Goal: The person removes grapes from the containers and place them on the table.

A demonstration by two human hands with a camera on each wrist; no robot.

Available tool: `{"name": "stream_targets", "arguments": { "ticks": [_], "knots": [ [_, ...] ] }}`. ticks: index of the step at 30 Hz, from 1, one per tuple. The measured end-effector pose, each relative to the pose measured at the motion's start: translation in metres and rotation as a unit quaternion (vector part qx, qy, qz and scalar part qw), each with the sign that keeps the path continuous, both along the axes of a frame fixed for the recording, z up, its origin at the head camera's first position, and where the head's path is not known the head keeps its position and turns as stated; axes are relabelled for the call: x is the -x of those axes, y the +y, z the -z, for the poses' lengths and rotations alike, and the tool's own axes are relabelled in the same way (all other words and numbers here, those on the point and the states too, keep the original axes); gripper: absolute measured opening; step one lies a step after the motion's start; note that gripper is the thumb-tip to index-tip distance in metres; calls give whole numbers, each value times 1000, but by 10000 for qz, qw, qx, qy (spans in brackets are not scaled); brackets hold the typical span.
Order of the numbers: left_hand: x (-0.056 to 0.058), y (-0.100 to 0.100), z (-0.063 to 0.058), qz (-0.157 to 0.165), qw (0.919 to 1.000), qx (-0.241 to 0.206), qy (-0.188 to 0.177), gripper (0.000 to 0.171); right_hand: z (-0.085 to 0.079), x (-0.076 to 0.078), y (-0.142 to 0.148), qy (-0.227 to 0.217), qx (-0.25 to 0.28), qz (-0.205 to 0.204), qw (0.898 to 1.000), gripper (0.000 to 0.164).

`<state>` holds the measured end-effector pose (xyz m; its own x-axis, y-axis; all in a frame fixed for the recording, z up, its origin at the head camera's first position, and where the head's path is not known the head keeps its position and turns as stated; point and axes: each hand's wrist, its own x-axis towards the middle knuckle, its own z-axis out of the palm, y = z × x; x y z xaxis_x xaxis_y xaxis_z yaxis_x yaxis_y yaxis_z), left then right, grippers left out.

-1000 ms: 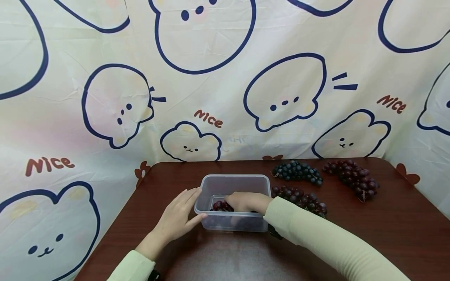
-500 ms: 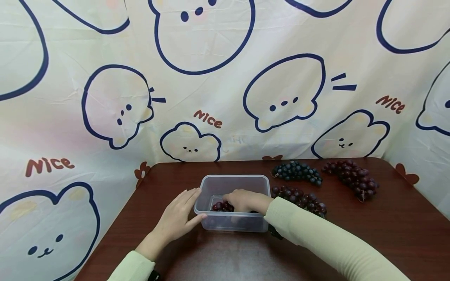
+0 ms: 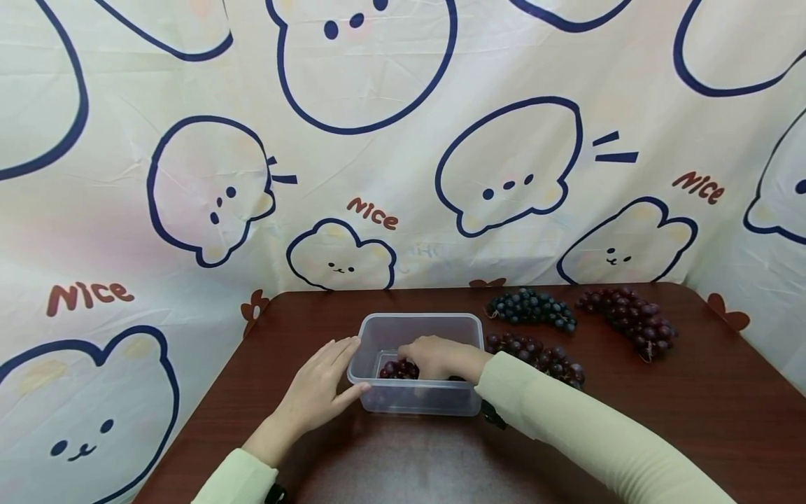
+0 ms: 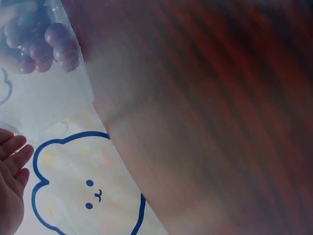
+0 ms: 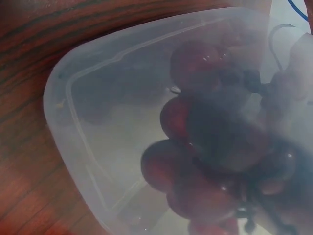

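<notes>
A clear plastic box (image 3: 415, 384) stands near the middle of the table. Inside it lies a bunch of dark red grapes (image 3: 393, 369), also seen through the wall as grapes (image 4: 39, 46) in the left wrist view and grapes (image 5: 200, 191) in the right wrist view. My right hand (image 3: 434, 355) reaches into the box from the right, fingers bent down around the bunch, fingertips hidden. My left hand (image 3: 321, 385) lies along the box's left side, fingers straight and thumb at the front left corner of the rim.
Right of the box, partly behind the right sleeve (image 3: 567, 413), lies a dark red bunch of grapes (image 3: 535, 353). Farther back are a blue-black bunch (image 3: 532, 308) and another red bunch (image 3: 632, 318). A patterned cloth (image 3: 378, 175) hangs behind the brown table (image 3: 403, 462).
My right hand has risen slightly and shifted a little left inside the box, while the grapes there barely move. The left hand and the box stay in place.
</notes>
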<state>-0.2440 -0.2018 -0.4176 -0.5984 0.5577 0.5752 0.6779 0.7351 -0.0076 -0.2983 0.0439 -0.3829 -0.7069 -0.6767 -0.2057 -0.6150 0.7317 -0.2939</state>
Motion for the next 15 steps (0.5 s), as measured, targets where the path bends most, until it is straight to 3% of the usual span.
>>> {"name": "stream_targets", "arguments": {
  "ticks": [6, 15],
  "knots": [
    [0, 0, 0, -19, 10000, 2, -31, 78, -3, -2, -1, 176, -145, 50, 9997, 53],
    [-1, 0, 0, -22, 10000, -22, -69, 78, -6, -2, 2, 635, -352, -15, 9974, 48]
  ]
}}
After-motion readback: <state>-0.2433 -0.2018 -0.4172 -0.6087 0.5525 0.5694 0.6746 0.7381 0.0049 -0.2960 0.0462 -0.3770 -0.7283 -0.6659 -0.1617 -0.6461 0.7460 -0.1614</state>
